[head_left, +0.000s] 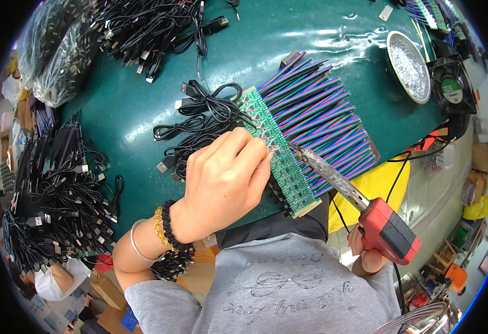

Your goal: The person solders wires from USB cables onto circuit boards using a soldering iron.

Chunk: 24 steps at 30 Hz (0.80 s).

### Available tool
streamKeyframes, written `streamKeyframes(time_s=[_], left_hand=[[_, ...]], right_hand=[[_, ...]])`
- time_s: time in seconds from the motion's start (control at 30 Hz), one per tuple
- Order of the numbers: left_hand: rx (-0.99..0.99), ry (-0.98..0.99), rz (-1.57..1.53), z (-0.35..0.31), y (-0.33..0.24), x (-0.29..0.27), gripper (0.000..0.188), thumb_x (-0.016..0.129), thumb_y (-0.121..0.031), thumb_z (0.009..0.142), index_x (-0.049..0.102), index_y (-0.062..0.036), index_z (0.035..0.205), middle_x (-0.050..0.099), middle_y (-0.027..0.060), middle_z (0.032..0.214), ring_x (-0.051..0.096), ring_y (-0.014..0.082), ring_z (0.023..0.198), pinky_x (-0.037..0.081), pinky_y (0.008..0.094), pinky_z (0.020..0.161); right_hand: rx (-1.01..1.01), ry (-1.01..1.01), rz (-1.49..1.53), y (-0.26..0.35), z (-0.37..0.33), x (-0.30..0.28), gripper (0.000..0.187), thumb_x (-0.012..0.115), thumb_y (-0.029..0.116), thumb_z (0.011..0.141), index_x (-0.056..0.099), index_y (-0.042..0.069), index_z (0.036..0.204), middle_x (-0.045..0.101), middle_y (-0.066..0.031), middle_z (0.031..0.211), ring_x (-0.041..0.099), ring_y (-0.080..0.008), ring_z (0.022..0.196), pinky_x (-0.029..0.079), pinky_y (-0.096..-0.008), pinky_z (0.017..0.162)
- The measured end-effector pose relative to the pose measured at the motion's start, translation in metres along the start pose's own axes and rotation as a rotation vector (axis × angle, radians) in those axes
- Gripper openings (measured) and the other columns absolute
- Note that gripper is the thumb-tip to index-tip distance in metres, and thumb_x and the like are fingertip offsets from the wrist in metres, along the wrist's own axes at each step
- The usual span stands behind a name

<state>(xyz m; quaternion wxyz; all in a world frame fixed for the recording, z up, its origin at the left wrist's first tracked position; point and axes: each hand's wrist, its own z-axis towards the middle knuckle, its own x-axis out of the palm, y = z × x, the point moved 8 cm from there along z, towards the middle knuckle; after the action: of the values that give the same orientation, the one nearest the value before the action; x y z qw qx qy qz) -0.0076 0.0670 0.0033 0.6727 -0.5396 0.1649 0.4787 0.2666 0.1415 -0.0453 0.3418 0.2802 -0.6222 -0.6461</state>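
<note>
A green circuit board panel [263,125] lies slantwise on the bench, with a row of thin wires joined along its left part. Bundles of blue, red, green and black wires [316,111] fan out from its right side. My left hand [227,178] is closed in a pinch at the board's left edge, with fine wire ends of a USB cable at its fingertips; the hand hides most of that cable. In my right hand [361,250] is a soldering iron [388,231] with a red and black handle, its tip at the board near my left fingertips. Coiled black USB cables [199,108] lie left of the panel.
Piles of black cables [55,200] cover the bench's left side, more [149,28] lie at the back, beside clear plastic bags [60,50]. At the far right stand a white-rimmed bowl [408,67] of silvery bits and a black fan [451,89]. A person [60,281] sits at lower left.
</note>
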Motion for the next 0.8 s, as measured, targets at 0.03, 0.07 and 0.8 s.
streamKeyframes(time_s=[0.03,0.07,0.8], left_hand=[[0.000,0.004,0.001,0.000,0.000,0.000,0.016,0.069,-0.001,0.078,0.053,-0.0044,0.073,0.049,0.0079,0.071,0.057,0.0249,0.062,0.046,0.0361,0.052],[0.000,0.008,0.002,0.000,0.000,0.001,0.016,0.069,-0.001,0.078,0.054,-0.0044,0.073,0.049,0.0079,0.071,0.057,0.0249,0.062,0.046,0.0359,0.052],[0.101,0.354,-0.078,0.024,0.004,0.006,0.011,0.073,-0.003,0.072,0.065,-0.0050,0.079,0.060,0.0072,0.078,0.062,0.0274,0.069,0.049,0.0372,0.056]], right_hand=[[0.046,0.002,0.035,-0.001,0.001,0.000,0.004,0.052,0.001,0.059,0.052,0.003,0.062,0.050,-0.0016,0.054,0.050,-0.0148,0.044,0.038,-0.0262,0.044],[0.093,0.005,0.070,-0.003,0.002,0.001,0.003,0.055,0.004,0.067,0.052,0.003,0.065,0.051,-0.0016,0.054,0.050,-0.0153,0.044,0.038,-0.0264,0.044],[-0.017,0.096,0.029,-0.013,-0.014,-0.006,0.011,0.049,-0.004,0.057,0.053,0.002,0.065,0.054,-0.0055,0.060,0.053,-0.0179,0.049,0.041,-0.0288,0.048]])
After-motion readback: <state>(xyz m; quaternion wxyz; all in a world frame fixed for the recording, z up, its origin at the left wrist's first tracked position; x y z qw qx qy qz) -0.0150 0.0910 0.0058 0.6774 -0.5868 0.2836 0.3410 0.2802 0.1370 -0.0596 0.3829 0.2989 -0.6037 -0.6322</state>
